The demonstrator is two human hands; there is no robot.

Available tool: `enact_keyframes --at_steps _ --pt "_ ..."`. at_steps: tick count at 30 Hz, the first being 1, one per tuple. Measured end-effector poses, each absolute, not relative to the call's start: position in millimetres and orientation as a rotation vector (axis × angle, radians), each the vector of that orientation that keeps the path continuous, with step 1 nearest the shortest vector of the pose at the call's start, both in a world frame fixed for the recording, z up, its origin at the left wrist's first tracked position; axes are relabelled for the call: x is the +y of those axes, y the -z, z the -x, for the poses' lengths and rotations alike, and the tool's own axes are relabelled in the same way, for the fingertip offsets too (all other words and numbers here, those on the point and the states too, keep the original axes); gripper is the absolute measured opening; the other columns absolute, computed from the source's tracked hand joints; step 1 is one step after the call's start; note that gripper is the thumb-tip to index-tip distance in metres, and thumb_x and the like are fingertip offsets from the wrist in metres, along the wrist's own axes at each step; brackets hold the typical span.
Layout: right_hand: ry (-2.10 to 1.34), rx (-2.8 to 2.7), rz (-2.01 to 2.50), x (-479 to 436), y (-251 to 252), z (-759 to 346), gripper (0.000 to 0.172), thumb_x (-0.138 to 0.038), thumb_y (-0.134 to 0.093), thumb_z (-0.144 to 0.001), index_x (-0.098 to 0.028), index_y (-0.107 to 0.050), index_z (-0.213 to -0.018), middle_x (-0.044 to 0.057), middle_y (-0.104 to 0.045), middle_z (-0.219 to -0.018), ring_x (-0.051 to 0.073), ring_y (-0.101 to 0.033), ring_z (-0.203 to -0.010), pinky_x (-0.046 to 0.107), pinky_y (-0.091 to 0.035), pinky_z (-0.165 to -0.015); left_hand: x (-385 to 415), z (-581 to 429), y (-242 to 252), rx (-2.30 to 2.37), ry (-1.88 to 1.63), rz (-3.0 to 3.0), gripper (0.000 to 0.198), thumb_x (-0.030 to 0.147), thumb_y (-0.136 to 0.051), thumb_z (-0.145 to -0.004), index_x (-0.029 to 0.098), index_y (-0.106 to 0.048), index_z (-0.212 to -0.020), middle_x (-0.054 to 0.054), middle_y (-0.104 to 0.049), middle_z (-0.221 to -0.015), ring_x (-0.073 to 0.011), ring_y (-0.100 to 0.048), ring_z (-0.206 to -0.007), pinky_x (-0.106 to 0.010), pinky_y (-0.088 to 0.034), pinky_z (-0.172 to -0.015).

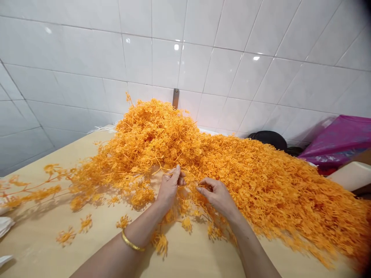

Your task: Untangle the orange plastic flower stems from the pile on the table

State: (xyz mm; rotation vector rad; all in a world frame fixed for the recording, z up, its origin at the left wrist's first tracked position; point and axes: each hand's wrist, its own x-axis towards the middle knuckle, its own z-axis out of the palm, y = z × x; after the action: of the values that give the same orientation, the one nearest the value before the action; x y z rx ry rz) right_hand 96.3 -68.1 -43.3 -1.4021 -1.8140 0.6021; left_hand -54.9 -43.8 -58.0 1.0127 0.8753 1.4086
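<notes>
A large heap of orange artificial flower sprays [162, 131] spreads across the table in front of me. My left hand [171, 182] is closed, pinching a thin orange stem [159, 164] between thumb and fingers. Close by on the right, my right hand [216, 193] has thumb and forefinger pressed together on part of an orange spray just at the heap's near edge. Small flower heads [187, 224] hang or lie below the two hands. Which stem each hand pinches is partly hidden by the fingers and the tangle.
The beige table [43, 239] meets a white tiled wall [197, 65]. A metal strip [175, 98] stands against the wall behind the heap. At the right are round black objects [268, 139] and a purple bag [339, 141]. Loose flower heads [66, 236] lie front left, with white scraps [5, 226] at the edge.
</notes>
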Motion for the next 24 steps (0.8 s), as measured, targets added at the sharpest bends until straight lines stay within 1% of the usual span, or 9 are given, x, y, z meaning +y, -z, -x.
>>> enact_keyframes --at_steps 4,9,11,13,14,16,18,21,24 --pt "-0.426 -1.676 1.39 -66 45 -98 0.021 -0.035 -0.049 -0.072 -0.017 -0.055 -0.062 -0.003 -0.041 -0.049 0.009 -0.033 -0.044 0.022 -0.024 -0.042 -49 61 45 1.072 -1.467 -1.138 0.031 0.046 -0.053 -0.068 0.015 -0.053 -0.063 0.002 -0.048 -0.058 -0.0087 -0.041 -0.055 -0.021 -0.032 -0.056" --pt "-0.296 -1.592 1.446 -61 48 -106 0.024 -0.038 -0.046 -0.075 -0.017 -0.056 -0.071 -0.001 -0.046 -0.052 0.011 -0.037 -0.044 0.023 -0.028 -0.043 -73 74 21 1.379 -1.153 -1.693 0.044 0.04 -0.055 -0.067 0.017 -0.032 -0.038 0.005 -0.022 -0.038 -0.0063 -0.018 -0.038 -0.024 -0.015 -0.044" --pt "-0.214 -1.619 1.456 -62 47 -106 0.022 -0.035 -0.045 -0.076 -0.017 -0.057 -0.075 0.001 -0.051 -0.06 0.012 -0.042 -0.049 0.024 -0.033 -0.048 -84 75 9 1.448 -1.178 -1.95 0.042 0.036 -0.053 -0.071 0.017 -0.034 -0.038 0.004 -0.025 -0.037 -0.0078 -0.022 -0.038 -0.025 -0.017 -0.044" --pt "-0.101 -1.694 1.437 -64 45 -105 0.02 -0.03 -0.043 -0.078 -0.017 -0.058 -0.079 0.004 -0.054 -0.069 0.014 -0.047 -0.059 0.026 -0.036 -0.056 -90 71 -1 1.405 -1.305 -2.217 0.025 0.029 -0.048 -0.075 0.019 -0.051 -0.052 -0.001 -0.047 -0.049 -0.0135 -0.041 -0.05 -0.026 -0.028 -0.051" --pt "-0.044 -1.743 1.417 -66 43 -103 0.02 -0.027 -0.041 -0.079 -0.017 -0.058 -0.08 0.004 -0.054 -0.072 0.015 -0.048 -0.063 0.026 -0.037 -0.059 -91 67 -5 1.348 -1.347 -2.349 0.016 0.024 -0.045 -0.076 0.02 -0.057 -0.066 -0.004 -0.056 -0.065 -0.0176 -0.049 -0.066 -0.028 -0.034 -0.059" --pt "0.045 -1.844 1.373 -69 41 -101 0.02 -0.023 -0.039 -0.08 -0.018 -0.059 -0.08 0.004 -0.052 -0.071 0.016 -0.048 -0.065 0.027 -0.036 -0.062 -87 57 -7 1.244 -1.325 -2.586 0.025 0.013 -0.041 -0.075 0.021 -0.057 -0.093 -0.007 -0.059 -0.096 -0.0231 -0.045 -0.098 -0.035 -0.033 -0.081" --pt "0.108 -1.899 1.323 -71 41 -100 0.021 -0.021 -0.037 -0.081 -0.019 -0.058 -0.078 0.004 -0.051 -0.07 0.016 -0.048 -0.066 0.027 -0.036 -0.062 -79 46 -2 1.241 -1.186 -2.745 0.036 0.006 -0.04 -0.071 0.019 -0.053 -0.103 -0.009 -0.057 -0.102 -0.0248 -0.038 -0.11 -0.041 -0.025 -0.092" --pt "0.191 -1.861 1.261 -68 47 -104 0.018 -0.025 -0.04 -0.08 -0.019 -0.057 -0.08 0.004 -0.053 -0.073 0.016 -0.049 -0.067 0.029 -0.037 -0.064 -63 36 12 1.365 -0.979 -2.817 0.026 0.007 -0.042 -0.068 0.015 -0.056 -0.088 -0.01 -0.06 -0.081 -0.0232 -0.048 -0.091 -0.042 -0.028 -0.09" --pt "0.211 -1.794 1.284 -57 55 -109 0.02 -0.035 -0.046 -0.076 -0.02 -0.057 -0.082 0.004 -0.055 -0.074 0.017 -0.05 -0.065 0.03 -0.037 -0.063 -48 34 21 1.401 -0.941 -2.794 0.015 0.012 -0.042 -0.071 0.015 -0.057 -0.072 -0.009 -0.058 -0.07 -0.019 -0.051 -0.071 -0.035 -0.038 -0.075"
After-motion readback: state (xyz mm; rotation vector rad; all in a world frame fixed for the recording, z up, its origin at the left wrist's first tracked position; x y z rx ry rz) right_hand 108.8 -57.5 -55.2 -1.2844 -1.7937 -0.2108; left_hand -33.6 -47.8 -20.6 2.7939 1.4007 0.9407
